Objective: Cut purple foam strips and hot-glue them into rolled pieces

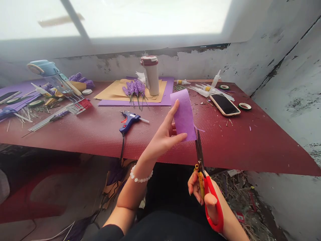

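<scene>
My left hand grips a folded piece of purple paper by its left side, with the thumb in front near the lower edge. Red-handled scissors are in my right hand, my thumb through the red loop. Their dark blades point upward at the lower right corner of the paper. A thin purple strip curls off the paper's right edge. Beside the scissors, a small yellow tube-like piece shows at my right fingers; whether it belongs to the scissors I cannot tell.
On the red table lie a blue glue gun, a phone and purple flower sprigs on brown paper. A lidded cup stands behind. Left are a tilted water bottle and wire stems. Tape rolls sit right.
</scene>
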`<state>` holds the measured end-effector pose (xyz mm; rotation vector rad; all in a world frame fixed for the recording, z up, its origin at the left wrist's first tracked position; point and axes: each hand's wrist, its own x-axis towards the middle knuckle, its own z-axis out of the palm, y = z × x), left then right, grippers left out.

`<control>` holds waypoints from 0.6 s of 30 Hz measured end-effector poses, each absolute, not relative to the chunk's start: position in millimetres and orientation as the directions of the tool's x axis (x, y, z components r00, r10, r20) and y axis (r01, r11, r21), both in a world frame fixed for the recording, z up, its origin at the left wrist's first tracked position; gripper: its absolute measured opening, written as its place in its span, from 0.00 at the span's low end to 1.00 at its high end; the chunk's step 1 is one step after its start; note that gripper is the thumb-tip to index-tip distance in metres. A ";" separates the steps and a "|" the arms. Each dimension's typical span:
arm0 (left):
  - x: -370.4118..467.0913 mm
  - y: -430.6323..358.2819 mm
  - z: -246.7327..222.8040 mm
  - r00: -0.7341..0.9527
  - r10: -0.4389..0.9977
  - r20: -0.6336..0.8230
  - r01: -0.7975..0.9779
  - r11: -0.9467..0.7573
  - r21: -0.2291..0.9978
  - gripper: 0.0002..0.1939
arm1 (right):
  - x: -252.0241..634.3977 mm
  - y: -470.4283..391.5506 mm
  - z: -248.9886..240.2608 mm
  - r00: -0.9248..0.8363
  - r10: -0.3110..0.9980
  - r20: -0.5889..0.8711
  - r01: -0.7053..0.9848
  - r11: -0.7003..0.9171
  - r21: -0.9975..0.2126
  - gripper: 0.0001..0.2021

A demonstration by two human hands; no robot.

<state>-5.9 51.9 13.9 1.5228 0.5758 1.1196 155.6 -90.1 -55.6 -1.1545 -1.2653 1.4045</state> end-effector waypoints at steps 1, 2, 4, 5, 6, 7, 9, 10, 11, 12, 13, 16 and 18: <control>-5.9 51.8 14.3 0.428 0.837 0.339 -0.208 -0.274 0.939 0.51 | 155.4 -89.5 -53.4 -0.156 0.986 -0.062 -0.027 -0.067 -0.997 0.44; -5.9 51.8 14.9 0.419 0.842 0.339 -0.208 -0.275 0.939 0.52 | 155.1 -88.7 -50.8 -0.142 0.988 -0.055 -0.021 -0.059 -0.998 0.43; -6.1 51.5 16.7 0.398 0.852 0.341 -0.203 -0.280 0.938 0.51 | 154.5 -86.3 -44.8 -0.105 0.993 -0.048 -0.015 -0.050 -0.999 0.43; -6.3 51.3 17.7 0.389 0.856 0.340 -0.196 -0.283 0.939 0.51 | 154.5 -84.9 -41.9 -0.090 0.995 -0.052 -0.019 -0.054 -0.998 0.43; -6.6 51.1 18.6 0.382 0.860 0.338 -0.189 -0.285 0.940 0.51 | 154.8 -83.6 -39.2 -0.078 0.995 -0.061 -0.033 -0.064 -0.997 0.44; -6.9 50.8 19.4 0.377 0.863 0.337 -0.183 -0.287 0.940 0.52 | 155.6 -82.7 -36.9 -0.071 0.994 -0.078 -0.056 -0.082 -0.995 0.44; -7.4 50.2 20.3 0.373 0.867 0.330 -0.173 -0.285 0.943 0.52 | 158.6 -82.0 -33.5 -0.099 0.985 -0.141 -0.111 -0.152 -0.982 0.45; -7.7 49.9 20.4 0.373 0.869 0.326 -0.168 -0.282 0.944 0.52 | 160.9 -82.4 -32.4 -0.132 0.974 -0.182 -0.129 -0.199 -0.971 0.46; -7.8 49.7 20.4 0.376 0.868 0.323 -0.164 -0.281 0.946 0.52 | 163.4 -83.2 -31.8 -0.168 0.960 -0.222 -0.136 -0.246 -0.960 0.46; -7.9 49.5 20.1 0.381 0.866 0.323 -0.163 -0.281 0.946 0.51 | 166.2 -84.1 -31.6 -0.200 0.945 -0.259 -0.131 -0.288 -0.949 0.47; -7.8 49.4 19.8 0.387 0.863 0.325 -0.164 -0.283 0.945 0.51 | 169.0 -85.1 -31.9 -0.225 0.930 -0.290 -0.119 -0.322 -0.939 0.47; -7.5 49.0 19.0 0.412 0.846 0.337 -0.184 -0.286 0.941 0.50 | 176.2 -86.8 -35.6 -0.239 0.914 -0.328 -0.091 -0.358 -0.929 0.48; -7.6 48.9 18.9 0.418 0.843 0.339 -0.193 -0.282 0.940 0.50 | 179.4 -86.9 -39.6 -0.235 0.913 -0.335 -0.069 -0.359 -0.931 0.48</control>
